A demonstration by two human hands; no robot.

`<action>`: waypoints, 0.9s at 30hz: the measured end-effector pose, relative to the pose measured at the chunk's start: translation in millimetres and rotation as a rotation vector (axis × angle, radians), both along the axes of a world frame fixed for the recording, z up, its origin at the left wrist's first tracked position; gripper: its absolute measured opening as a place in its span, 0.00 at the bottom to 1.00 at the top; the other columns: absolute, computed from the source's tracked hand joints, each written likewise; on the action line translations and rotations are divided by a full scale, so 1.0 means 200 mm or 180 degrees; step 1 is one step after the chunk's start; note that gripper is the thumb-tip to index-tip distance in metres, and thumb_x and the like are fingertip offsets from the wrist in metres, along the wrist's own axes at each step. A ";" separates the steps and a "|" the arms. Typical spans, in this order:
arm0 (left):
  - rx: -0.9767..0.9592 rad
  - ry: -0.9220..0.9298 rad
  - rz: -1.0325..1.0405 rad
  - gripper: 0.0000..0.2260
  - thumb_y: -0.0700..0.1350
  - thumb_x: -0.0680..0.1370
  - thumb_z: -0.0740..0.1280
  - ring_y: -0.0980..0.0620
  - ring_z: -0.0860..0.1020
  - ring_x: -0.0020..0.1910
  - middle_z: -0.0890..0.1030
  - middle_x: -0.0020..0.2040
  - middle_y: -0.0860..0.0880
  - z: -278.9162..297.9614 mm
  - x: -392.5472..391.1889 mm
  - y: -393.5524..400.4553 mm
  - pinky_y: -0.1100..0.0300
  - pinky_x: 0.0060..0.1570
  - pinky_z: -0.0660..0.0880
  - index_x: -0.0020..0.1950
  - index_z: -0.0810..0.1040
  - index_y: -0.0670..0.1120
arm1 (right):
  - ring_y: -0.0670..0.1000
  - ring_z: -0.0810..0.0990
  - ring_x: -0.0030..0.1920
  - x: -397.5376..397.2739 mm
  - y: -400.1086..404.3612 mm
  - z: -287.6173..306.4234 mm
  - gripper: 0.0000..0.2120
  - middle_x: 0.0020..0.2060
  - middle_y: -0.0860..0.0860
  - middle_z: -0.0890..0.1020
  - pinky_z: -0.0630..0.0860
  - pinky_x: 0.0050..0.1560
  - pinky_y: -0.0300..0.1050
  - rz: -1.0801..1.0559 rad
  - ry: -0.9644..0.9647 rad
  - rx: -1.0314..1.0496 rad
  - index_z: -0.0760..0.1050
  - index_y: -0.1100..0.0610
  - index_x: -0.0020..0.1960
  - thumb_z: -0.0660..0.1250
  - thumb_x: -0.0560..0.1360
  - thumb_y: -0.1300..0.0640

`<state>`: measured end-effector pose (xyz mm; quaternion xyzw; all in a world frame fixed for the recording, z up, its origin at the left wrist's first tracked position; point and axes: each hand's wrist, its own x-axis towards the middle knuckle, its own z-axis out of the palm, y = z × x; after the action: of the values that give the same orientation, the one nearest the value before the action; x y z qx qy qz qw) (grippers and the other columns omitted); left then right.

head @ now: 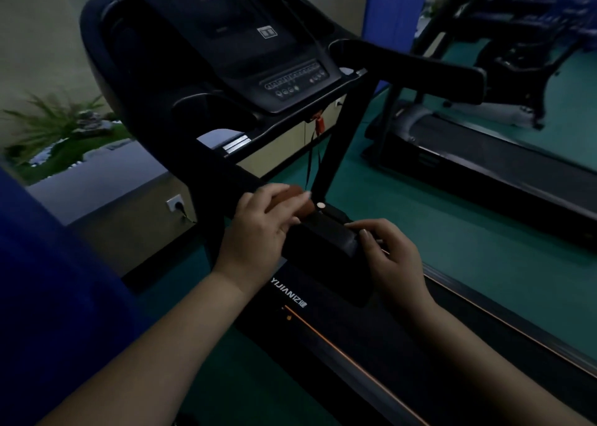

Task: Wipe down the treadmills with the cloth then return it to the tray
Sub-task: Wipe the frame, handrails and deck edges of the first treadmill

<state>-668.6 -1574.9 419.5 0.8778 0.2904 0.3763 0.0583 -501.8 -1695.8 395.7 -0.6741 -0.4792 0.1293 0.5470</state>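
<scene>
On the near treadmill [226, 80], the left hand [258, 231] presses a brown cloth [297, 199] onto the end of its left handrail [326, 235], grip closed round the cloth. The right hand [392, 251] pinches the handrail's tip, grip narrow.

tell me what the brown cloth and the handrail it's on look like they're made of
Cloth: seems a soft fabric, matte reddish-brown, bunched under the left hand; weave too blurred to tell. Handrail: looks like black foam or rubber padding, matte with no glare.

Matt black handrail [226, 180], seemingly padded; brown cloth [298, 201]; glossy console [252, 50].
</scene>
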 end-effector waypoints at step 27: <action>-0.0342 -0.0265 0.0560 0.18 0.32 0.74 0.67 0.44 0.71 0.54 0.77 0.62 0.46 0.04 -0.16 0.45 0.75 0.55 0.62 0.59 0.81 0.50 | 0.37 0.77 0.44 -0.06 0.30 0.31 0.04 0.43 0.37 0.80 0.70 0.37 0.32 0.0642 -0.0809 -0.1309 0.77 0.42 0.48 0.69 0.74 0.47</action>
<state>-700.7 -1484.9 427.5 0.8282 0.3834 0.3999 0.0840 -514.7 -1635.4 457.5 -0.7308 -0.5725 0.1922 0.3182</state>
